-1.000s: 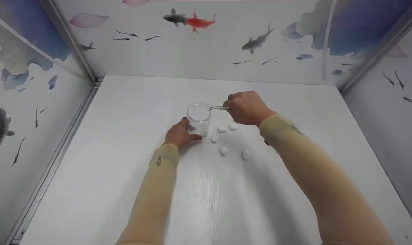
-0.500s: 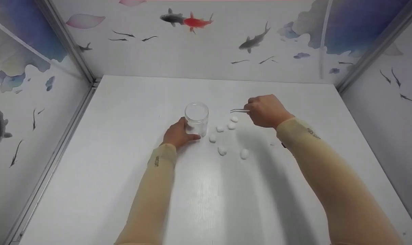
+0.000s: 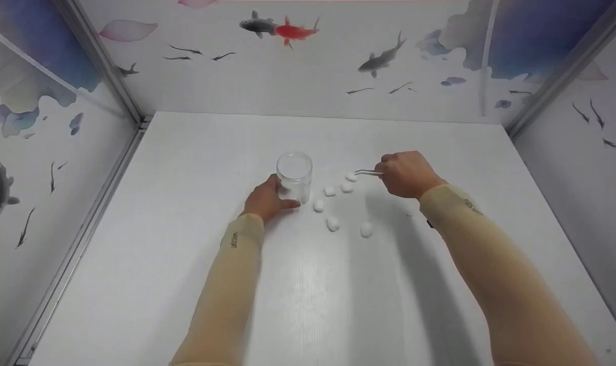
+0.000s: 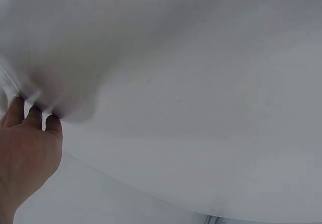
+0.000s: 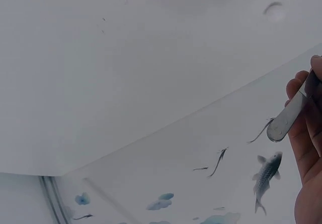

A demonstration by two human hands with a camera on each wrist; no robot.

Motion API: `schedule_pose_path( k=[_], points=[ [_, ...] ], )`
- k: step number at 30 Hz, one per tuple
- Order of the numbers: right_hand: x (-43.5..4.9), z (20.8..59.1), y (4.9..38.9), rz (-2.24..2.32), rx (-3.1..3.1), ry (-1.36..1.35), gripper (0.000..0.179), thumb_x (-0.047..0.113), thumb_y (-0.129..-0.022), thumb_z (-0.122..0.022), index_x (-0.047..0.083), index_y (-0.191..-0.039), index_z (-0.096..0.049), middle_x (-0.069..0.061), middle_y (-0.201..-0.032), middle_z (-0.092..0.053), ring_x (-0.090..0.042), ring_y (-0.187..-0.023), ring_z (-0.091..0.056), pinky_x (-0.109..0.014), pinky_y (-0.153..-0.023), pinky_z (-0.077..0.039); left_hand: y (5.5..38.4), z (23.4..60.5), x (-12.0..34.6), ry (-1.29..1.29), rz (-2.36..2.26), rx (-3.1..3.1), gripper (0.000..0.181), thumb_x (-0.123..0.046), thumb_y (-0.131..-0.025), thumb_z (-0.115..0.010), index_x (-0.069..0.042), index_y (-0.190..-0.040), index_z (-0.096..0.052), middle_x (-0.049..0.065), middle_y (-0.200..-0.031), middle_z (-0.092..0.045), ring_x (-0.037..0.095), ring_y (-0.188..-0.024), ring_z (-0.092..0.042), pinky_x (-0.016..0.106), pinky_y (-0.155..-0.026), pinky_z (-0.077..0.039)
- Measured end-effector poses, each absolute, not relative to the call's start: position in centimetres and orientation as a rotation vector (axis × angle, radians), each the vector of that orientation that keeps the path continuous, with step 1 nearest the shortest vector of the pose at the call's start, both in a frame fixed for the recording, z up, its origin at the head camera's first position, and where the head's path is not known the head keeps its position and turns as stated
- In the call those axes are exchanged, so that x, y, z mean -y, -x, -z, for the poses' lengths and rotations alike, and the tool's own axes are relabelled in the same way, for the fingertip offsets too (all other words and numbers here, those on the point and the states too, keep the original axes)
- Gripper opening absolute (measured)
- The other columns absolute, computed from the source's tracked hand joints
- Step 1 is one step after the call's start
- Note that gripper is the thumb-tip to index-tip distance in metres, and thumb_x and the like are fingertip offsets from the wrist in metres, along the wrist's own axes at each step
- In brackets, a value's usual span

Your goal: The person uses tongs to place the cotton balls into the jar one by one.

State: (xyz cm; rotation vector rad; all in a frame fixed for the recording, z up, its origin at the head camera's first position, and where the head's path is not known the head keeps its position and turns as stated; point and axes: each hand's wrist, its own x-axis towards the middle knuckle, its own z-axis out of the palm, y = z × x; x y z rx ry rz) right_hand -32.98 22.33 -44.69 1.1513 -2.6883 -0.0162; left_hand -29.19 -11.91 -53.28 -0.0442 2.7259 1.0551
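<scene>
My left hand [image 3: 268,199] grips the lower side of a clear, open-topped jar [image 3: 295,175] on the white table. In the left wrist view, this hand's [image 4: 32,138] fingertips meet the jar's edge at the far left. My right hand [image 3: 408,174] holds metal tweezers [image 3: 369,173] with bent tips pointing left. Those tips are right at a white cotton ball [image 3: 351,177], the farthest of several. The right wrist view shows the rounded rear end of the tweezers [image 5: 287,121] sticking out of my right hand [image 5: 308,133].
More cotton balls lie between the jar and my right arm, among them one near the jar [image 3: 318,206] and one toward the front [image 3: 366,230]. A tiny white bit [image 3: 409,214] sits by the right sleeve. Printed panels [image 3: 308,76] wall in the table's back and sides.
My right hand has moved the tweezers rightward away from the jar's rim, then slightly down to the farthest cotton ball. My left hand keeps its hold on the jar.
</scene>
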Motion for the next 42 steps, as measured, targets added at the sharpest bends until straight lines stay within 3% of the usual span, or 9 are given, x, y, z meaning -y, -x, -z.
schedule_pose_path(
  k=[42],
  points=[
    [-23.1, 48.4, 35.5, -0.063, 2.79, -1.079, 0.01, 0.003, -0.085, -0.076, 0.007, -0.094, -0.078, -0.006, -0.08, -0.069, -0.024, -0.067, -0.066, -0.043, -0.061, -0.058, 29.2, 53.3, 12.0, 0.058, -1.107, -2.724, 0.093, -0.045, -0.075, -0.087, -0.016, -0.15, -0.041, 0.006, -0.149, -0.049, 0.026, -0.138, -0.043, 0.039, -0.115, -0.033]
  ],
)
